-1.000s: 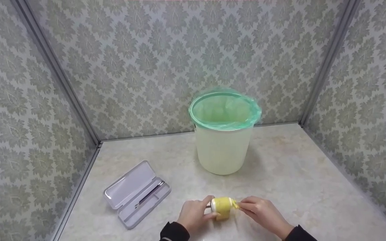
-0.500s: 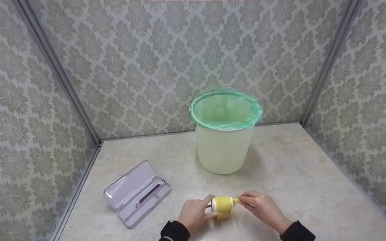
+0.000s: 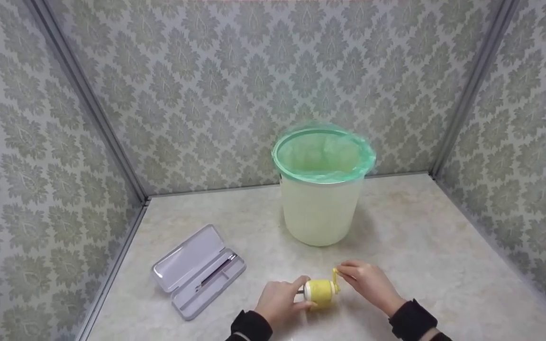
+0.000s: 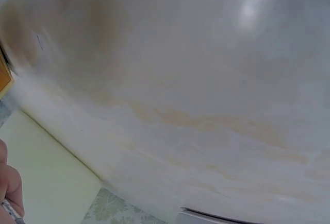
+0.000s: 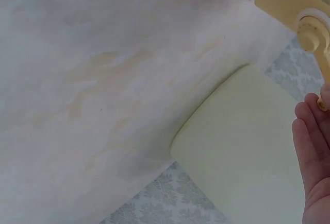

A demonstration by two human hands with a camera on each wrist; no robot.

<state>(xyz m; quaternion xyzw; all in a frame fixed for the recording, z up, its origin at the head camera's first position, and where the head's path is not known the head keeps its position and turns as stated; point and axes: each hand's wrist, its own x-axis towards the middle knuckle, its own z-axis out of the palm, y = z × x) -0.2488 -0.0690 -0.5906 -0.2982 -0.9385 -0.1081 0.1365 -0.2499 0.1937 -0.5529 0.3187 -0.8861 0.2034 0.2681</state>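
Observation:
A yellow hand-crank pencil sharpener [image 3: 321,291] with a white end lies low over the front of the table. My left hand [image 3: 277,299] grips its body between thumb and fingers from the left. A short length of pencil [image 3: 300,291] shows between that hand and the sharpener's white end; the left wrist view also catches the pencil [image 4: 13,211] beside a finger. On the other side my right hand [image 3: 367,284] pinches the end of the yellow crank [image 3: 335,276], which points away from me. In the right wrist view, the fingers [image 5: 312,131] are at the crank's knob.
A pale bin [image 3: 320,208] with a green liner stands behind the hands. To the left lies an opened lilac pencil case [image 3: 192,293] holding a dark pencil [image 3: 217,273]. Patterned walls [image 3: 235,94] enclose the table [image 3: 424,237] at the back and sides.
My right hand has moved farther from me, turning the crank from pointing toward the right hand to pointing away. The left hand keeps its grip on the sharpener. The head view has shifted slightly.

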